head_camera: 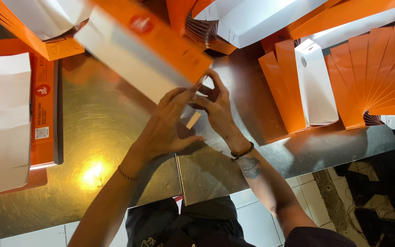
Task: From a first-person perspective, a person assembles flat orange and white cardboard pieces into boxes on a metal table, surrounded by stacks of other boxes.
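Orange-white carton [142, 50] blurred, end flap hidden by left hand [168, 126], right hand [218, 107]

Both forearms are bare, with no sleeves showing over the table [101, 119]. The left hand [165, 130] has a thin braided cord bracelet [126, 174] at its wrist. The right hand [218, 110] wears a dark beaded bracelet [243, 152], with 1 dark tattoo [249, 167] just behind it; dark clothing [184, 226] with small pale marks covers the body below the table's near edge.
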